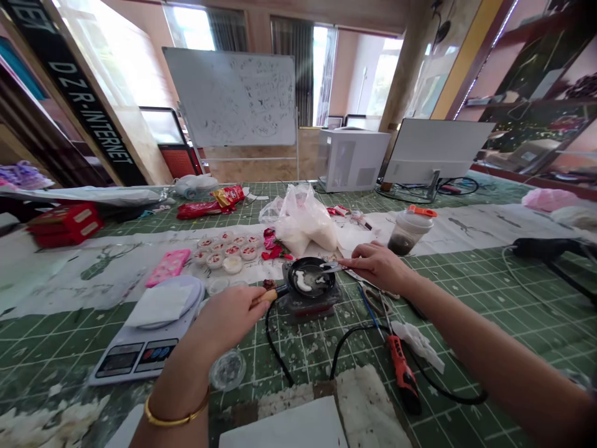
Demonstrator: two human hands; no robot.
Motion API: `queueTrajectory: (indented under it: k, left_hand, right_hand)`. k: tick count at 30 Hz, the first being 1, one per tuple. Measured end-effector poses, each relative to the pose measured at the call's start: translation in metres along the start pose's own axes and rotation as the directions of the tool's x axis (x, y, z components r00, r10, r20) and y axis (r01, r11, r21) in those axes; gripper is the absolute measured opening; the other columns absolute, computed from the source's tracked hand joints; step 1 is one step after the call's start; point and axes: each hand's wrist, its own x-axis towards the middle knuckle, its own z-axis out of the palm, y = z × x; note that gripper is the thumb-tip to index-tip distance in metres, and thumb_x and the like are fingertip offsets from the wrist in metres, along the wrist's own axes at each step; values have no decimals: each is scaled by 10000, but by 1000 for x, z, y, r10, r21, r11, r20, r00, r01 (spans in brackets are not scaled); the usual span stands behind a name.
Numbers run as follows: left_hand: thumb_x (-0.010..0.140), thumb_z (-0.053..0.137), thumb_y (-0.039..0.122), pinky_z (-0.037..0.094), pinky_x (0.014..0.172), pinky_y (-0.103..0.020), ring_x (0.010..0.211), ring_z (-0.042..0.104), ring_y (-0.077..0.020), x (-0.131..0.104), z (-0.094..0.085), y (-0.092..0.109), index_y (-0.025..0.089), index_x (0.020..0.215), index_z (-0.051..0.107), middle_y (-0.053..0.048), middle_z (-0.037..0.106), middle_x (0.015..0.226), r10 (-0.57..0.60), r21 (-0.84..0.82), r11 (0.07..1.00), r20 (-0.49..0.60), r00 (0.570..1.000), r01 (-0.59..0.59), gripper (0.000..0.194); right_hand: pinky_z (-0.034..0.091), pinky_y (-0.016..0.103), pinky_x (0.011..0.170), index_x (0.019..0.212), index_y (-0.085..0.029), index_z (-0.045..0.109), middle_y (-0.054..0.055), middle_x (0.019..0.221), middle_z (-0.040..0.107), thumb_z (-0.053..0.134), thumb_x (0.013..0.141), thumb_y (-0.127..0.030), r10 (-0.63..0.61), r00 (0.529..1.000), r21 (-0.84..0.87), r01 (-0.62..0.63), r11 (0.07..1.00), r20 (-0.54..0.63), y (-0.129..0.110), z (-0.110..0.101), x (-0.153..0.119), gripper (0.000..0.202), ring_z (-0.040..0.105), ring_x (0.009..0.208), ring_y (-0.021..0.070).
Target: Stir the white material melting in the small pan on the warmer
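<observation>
My left hand (233, 314) is closed round the wooden handle of a small black frying pan (293, 297). The pan rests on a small hot plate (308, 311) with a dark cable. Inside it, white lumps (303, 281) lie in a clear, wet-looking layer. My right hand (379, 266) grips a thin utensil (330, 268), its light flat end dipping into the pan; whether it is a spoon or a spatula I cannot tell. Just behind the pan stands a plastic bag of white material (305, 224).
A kitchen scale (149, 330) holding white paper stands left. Filled small cups (228, 249) sit behind. Scissors (373, 298), a red-black tool (403, 373) and crumpled tissue (417, 342) lie right. A shaker cup (410, 230) is farther right; a clear round dish (227, 368) stands near my left wrist.
</observation>
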Motion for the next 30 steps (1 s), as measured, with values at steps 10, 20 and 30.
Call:
queueTrajectory:
  k: [10,20,30]
  left_hand:
    - [859,310,433,272,517,-251,614,541,-149,-4,-3,3,183,743,608,-47,627,696,-1,6,1000,-30,1000,1,406]
    - [872,283,474,245,490,-250,549,490,-135,-6,-3,1,183,664,561,-33,606,661,21,-21,1000,-40,999,-22,454]
    - [874,291,458,244,505,-258,549,480,-140,-6,-5,3,186,651,563,-28,589,650,17,-28,999,-41,999,-18,445]
  right_hand:
    - [294,314,724,1141,-348,606,49,879,645,399,908,-296,-83,994,-219,97,971,73,4,-12,-17,317,551,782,132]
    - [419,303,718,988,-218,681,83,883,650,440,848,-471,310,950,303,-303,904,25,-4,-19,-11,376,574,799,174]
    - [317,239,499,726,-157,683,-7,524,564,632,648,-507,628,670,517,-728,450,397,0,4,7,363,415,491,89]
